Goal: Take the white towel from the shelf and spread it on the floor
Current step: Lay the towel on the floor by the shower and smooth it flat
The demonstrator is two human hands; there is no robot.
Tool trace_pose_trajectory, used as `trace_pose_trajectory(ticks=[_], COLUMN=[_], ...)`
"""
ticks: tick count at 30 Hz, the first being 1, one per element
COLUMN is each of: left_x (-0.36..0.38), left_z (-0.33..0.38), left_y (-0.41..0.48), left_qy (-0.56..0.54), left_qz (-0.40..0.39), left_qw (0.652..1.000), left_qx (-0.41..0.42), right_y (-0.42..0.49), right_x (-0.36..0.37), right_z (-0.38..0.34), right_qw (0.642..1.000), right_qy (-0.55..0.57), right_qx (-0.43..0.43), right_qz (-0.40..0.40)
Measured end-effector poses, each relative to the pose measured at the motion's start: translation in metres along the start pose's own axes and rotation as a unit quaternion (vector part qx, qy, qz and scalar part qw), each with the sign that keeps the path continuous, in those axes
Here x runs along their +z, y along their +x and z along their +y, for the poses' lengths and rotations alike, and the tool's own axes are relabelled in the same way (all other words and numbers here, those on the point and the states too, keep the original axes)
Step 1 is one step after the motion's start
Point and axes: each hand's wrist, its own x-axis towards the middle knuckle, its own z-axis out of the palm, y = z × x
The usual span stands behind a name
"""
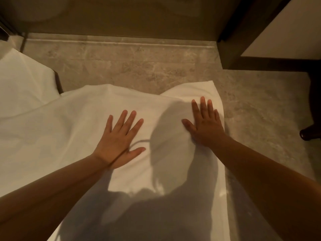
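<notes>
The white towel (74, 129) lies on the grey stone floor (132, 63) and covers most of the lower view. Its far edge is uneven, with a fold near the far right corner. My left hand (119, 140) rests flat on the towel's middle, fingers spread. My right hand (205, 124) presses flat near the towel's right edge, fingers pointing away from me. Neither hand holds anything. My own shadow darkens the near part of the towel.
A raised stone step (121, 40) runs across the far side. Dark wooden furniture (271, 65) with a pale panel stands at the right, and a dark rounded foot (308, 134) sits on the floor there. More white cloth (22, 79) lies at the left.
</notes>
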Motion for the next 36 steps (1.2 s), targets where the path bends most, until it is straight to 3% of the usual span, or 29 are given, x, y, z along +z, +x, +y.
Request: trace_pose_trajectory(ticks=[6,10,12,17,27,32,36], left_x=[-0.003,-0.022,-0.027,-0.014,0.002,-0.001,-0.005], left_z=[0.010,-0.012,-0.031,-0.044,-0.013,0.003,0.000], left_y=[-0.006,0.006,0.009,-0.001,-0.034,-0.045,-0.042], left_qy=[-0.011,0.011,0.040,0.000,0.007,0.011,0.027], left_qz=[0.010,0.066,0.035,-0.058,-0.079,-0.109,-0.110], left_qw=[1.000,0.996,0.994,0.988,0.986,0.980,0.982], left_qx=[-0.002,-0.054,-0.098,-0.142,-0.148,-0.163,-0.153], right_y=[-0.002,0.008,0.014,0.020,0.000,-0.013,-0.044], right_x=[-0.011,-0.027,-0.028,-0.025,-0.009,-0.005,0.005], right_z=[-0.009,-0.041,-0.059,-0.067,-0.065,-0.062,-0.063], right_qw=[0.999,0.991,0.990,0.996,0.997,1.000,0.994], right_qy=[0.028,0.106,0.105,0.080,0.030,0.008,0.079], right_qx=[0.026,-0.058,-0.087,-0.043,0.023,0.011,0.045], right_qz=[0.010,0.065,0.044,-0.023,-0.062,-0.026,0.059])
